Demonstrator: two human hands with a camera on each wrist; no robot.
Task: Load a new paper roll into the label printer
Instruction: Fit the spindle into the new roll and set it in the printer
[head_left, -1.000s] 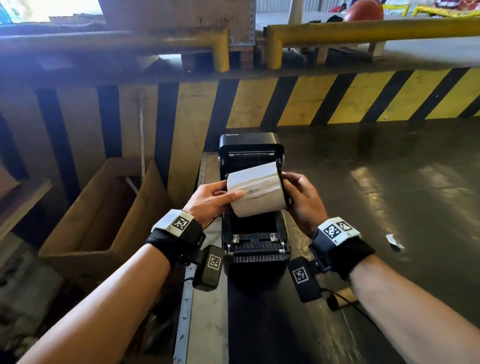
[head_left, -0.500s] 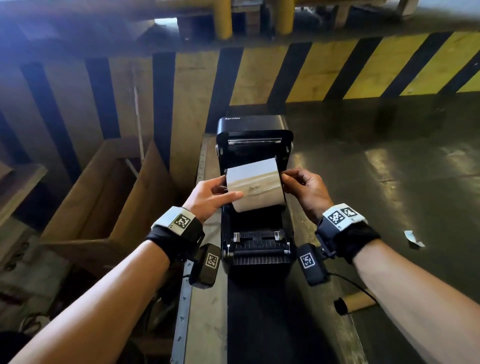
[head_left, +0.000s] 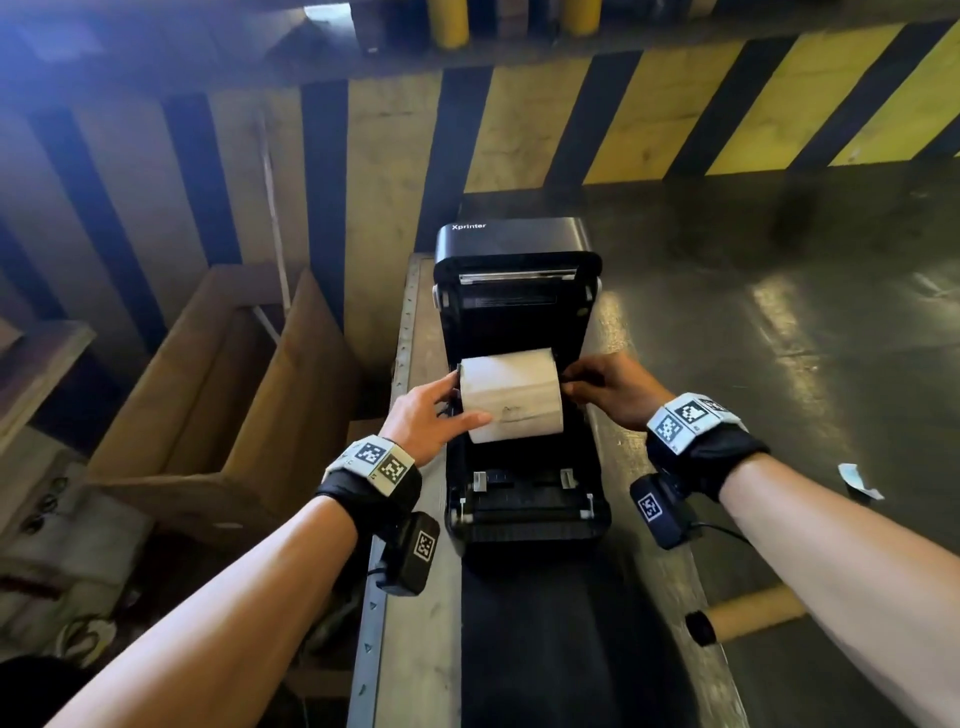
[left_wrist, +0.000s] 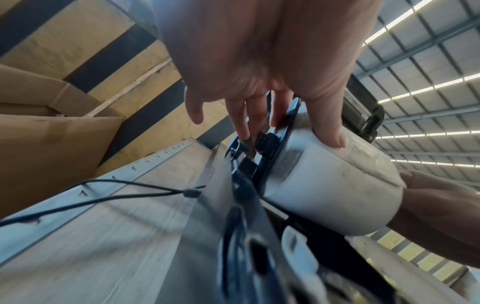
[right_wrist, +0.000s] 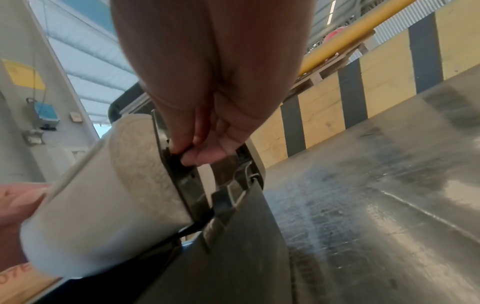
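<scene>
The black label printer (head_left: 519, 519) stands on a narrow bench with its lid (head_left: 514, 244) raised. A white paper roll (head_left: 511, 397) sits in the open bay between two black roll guides. My left hand (head_left: 465, 402) holds the roll's left end. In the left wrist view its thumb (left_wrist: 330, 131) lies on top of the roll (left_wrist: 337, 185) and its fingers reach behind the left guide (left_wrist: 270, 148). My right hand (head_left: 571, 384) pinches the right guide (right_wrist: 182, 181) beside the roll (right_wrist: 103, 195); the fingertips (right_wrist: 202, 158) close on the guide's edge.
An open cardboard box (head_left: 208, 395) stands left of the bench (head_left: 410, 623). Behind the printer is a yellow-and-black striped wall (head_left: 623, 119). A cardboard tube (head_left: 753, 613) lies by the bench's right side. A paper scrap (head_left: 857, 480) is on the dark floor. A thin cable (left_wrist: 103, 191) crosses the bench.
The roll has come down from above the printer into the bay between the guides, both hands moving with it. The head view has tilted downward.
</scene>
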